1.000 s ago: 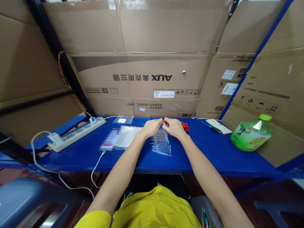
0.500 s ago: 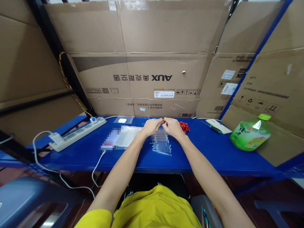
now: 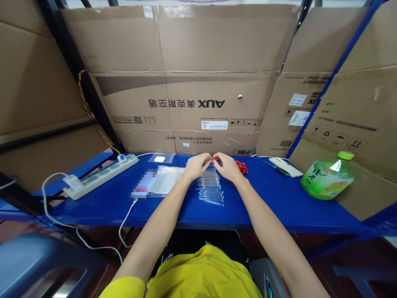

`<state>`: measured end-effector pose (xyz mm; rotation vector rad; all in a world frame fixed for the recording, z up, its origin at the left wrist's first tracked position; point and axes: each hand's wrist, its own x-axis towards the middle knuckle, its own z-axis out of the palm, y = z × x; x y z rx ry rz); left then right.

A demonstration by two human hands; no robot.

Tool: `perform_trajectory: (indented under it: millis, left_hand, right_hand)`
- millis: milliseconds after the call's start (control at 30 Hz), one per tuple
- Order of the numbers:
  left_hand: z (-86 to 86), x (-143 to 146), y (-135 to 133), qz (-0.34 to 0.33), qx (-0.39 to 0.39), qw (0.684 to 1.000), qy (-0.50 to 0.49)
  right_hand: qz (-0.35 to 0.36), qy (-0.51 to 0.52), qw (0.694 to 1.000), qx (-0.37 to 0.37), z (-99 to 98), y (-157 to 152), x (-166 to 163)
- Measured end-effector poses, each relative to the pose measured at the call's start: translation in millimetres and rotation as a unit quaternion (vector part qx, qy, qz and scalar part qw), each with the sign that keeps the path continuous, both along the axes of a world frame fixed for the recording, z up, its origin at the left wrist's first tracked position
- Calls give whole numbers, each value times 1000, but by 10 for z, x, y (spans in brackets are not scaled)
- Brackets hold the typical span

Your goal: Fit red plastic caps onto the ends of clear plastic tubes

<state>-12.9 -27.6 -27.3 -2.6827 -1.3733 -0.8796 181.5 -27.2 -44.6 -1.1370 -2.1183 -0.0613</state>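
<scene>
My left hand [image 3: 197, 166] and my right hand [image 3: 226, 166] meet fingertip to fingertip over the blue table, both closed in a pinch. A small red piece [image 3: 215, 159] shows between the fingertips, on the side of my right hand. What the left fingers grip is too small to make out. Below the hands lies a row of thin clear tubes [image 3: 211, 188], side by side. Just right of my right hand is a pile of small red pieces [image 3: 241, 167], partly covered by that hand.
Clear plastic bags [image 3: 167, 181] and a blurred-out phone [image 3: 143, 184] lie left of my forearm. A white power strip [image 3: 104, 176] runs along the left. At right are a white case [image 3: 287, 167], a green screwdriver [image 3: 281, 170] and a large green bottle [image 3: 327, 177]. Cardboard [image 3: 186, 49] walls the back.
The fingertips have shifted slightly, and more of the red piece shows between them. The view has tilted a little; the things on the table stay where they were.
</scene>
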Motion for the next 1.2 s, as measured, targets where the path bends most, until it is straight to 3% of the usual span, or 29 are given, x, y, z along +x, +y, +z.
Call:
perform_trajectory:
  millis: [167,333,667,1033,1200]
  left_hand:
    - [-16,24,-4,8,-12,999,42]
    - [-33,30,13,-15,-19,996,82]
    - [-64,58,80,20,-7,992,125]
    - [-93,42,111,-9,23,996,83]
    - [-99,27,101,-28,29,999,34]
  right_hand:
    - [-63,-43,997,-30,34,-53,-30]
    - [-72,-67,995,-35,25,-37,-41]
    - [-82,-117,990,4,-34,-18,-122]
    - [-51,-43,997,24,-47,33,-102]
    - [-27,14,999,-22,7,8,-36]
